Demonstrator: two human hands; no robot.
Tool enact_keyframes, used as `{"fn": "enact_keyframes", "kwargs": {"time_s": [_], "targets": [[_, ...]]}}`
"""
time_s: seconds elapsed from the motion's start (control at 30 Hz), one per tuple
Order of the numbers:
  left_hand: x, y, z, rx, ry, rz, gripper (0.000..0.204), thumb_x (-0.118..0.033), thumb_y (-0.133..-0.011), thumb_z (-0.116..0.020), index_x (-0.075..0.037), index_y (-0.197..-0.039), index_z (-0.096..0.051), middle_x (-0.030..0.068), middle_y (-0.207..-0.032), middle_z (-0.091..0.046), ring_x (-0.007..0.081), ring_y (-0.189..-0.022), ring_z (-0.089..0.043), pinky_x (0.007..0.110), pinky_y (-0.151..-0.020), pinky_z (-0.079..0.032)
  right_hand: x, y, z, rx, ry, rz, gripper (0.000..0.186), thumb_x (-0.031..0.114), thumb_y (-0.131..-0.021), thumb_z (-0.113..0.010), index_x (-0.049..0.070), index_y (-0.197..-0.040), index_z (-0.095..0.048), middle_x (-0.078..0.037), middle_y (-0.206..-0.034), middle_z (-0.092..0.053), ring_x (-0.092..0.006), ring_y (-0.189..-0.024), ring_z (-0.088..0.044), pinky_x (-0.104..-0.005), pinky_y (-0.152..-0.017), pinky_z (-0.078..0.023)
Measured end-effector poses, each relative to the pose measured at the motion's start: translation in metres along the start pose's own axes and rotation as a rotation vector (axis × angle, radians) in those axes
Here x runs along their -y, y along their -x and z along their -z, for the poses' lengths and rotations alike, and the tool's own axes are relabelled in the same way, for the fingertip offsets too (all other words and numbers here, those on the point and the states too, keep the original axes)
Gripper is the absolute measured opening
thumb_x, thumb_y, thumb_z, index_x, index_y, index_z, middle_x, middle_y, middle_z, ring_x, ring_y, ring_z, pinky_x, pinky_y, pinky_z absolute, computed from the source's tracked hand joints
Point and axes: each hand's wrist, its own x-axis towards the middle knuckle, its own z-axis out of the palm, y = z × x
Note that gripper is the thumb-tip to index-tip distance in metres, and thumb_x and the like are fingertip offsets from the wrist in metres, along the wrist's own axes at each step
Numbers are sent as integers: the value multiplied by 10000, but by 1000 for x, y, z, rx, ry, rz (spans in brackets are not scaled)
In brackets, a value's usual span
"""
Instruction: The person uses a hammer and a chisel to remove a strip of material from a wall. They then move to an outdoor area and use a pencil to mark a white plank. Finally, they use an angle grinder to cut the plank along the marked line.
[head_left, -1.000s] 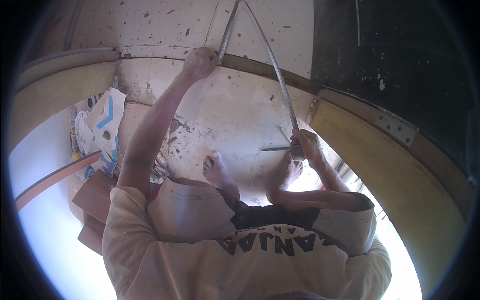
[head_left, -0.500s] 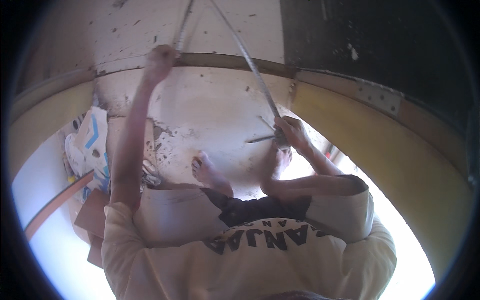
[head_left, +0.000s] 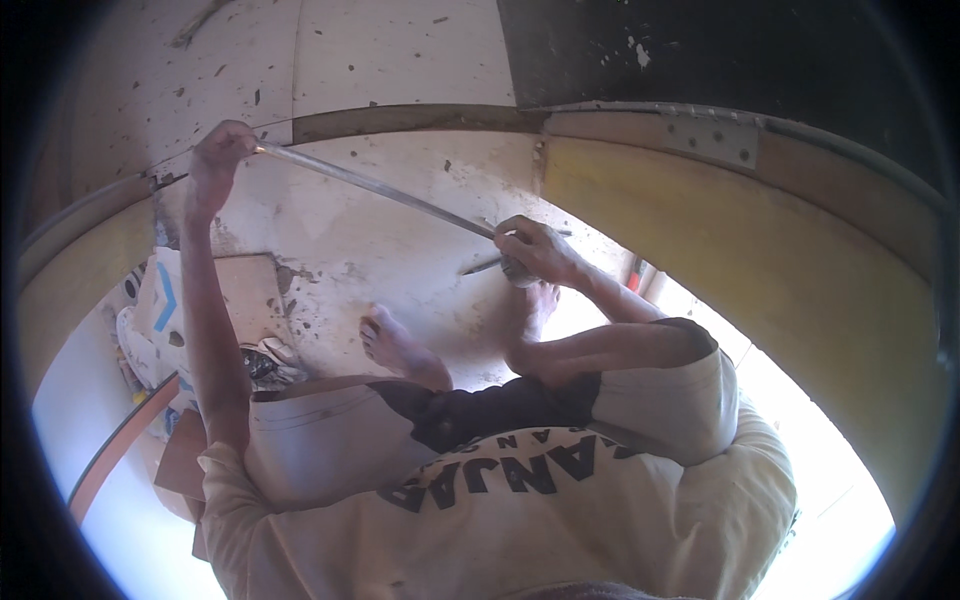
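Note:
A tape measure's metal blade (head_left: 375, 187) runs almost straight between my two hands, sloping down to the right. My left hand (head_left: 224, 152), raised at the far left by the wooden edge, is closed on the blade's end. Lower and to the right, my right hand (head_left: 540, 248) grips the rounded tape case (head_left: 515, 270), which the fingers partly hide. A slim dark pencil (head_left: 482, 267) sticks out to the left from under that same hand. Just below the case is my right foot.
Yellow-sided boards (head_left: 720, 235) curve away on the right, with a metal plate (head_left: 710, 140) on top. A dark panel (head_left: 700, 55) lies beyond. Left of my feet are a crumpled bag (head_left: 270, 360) and brown cardboard (head_left: 182, 450). Dark debris dots the pale surface.
The blade, which ran from both hands toward the far edge, now stretches straight between them. My left hand has moved left; my right hand has shifted slightly left and up.

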Motion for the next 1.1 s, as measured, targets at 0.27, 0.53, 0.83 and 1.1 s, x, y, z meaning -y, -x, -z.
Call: {"fn": "enact_keyframes", "kwargs": {"time_s": [0.27,0.53,0.83,1.1], "targets": [[-45,21,-84,369,223,191,117,-67,-924,-612,-21,-1016,-667,0,-849,-632,88,-789,-573,259,-762,-474,8,2,-30,145,119,127,604,369,-944,-632,39,-1425,-474,-172,-1160,-696,-263,-1090,-660,-391,-949,-504],[-69,52,-128,586,-182,233,201,-147,-886,-646,19,-985,-704,71,-828,-684,143,-791,-628,318,-770,-512,-8,24,-20,166,4,26,486,254,-932,-678,91,-1371,-545,-121,-1235,-697,-268,-1165,-648,-390,-1018,-498],[-72,67,-142,566,-672,24,151,-142,-849,-611,-1,-870,-661,187,-912,-656,349,-870,-652,427,-810,-522,-128,67,84,-1191,397,-31,325,254,-902,-681,4,-1109,-692,-220,-1043,-727,-342,-1003,-697,-457,-895,-525],[-104,75,-292,440,-365,-408,80,-139,-850,-624,-65,-830,-650,102,-880,-615,297,-960,-624,430,-847,-530,-166,47,111,-1034,410,-299,347,275,-876,-697,9,-1099,-684,-205,-993,-734,-359,-979,-693,-467,-885,-525]]}}
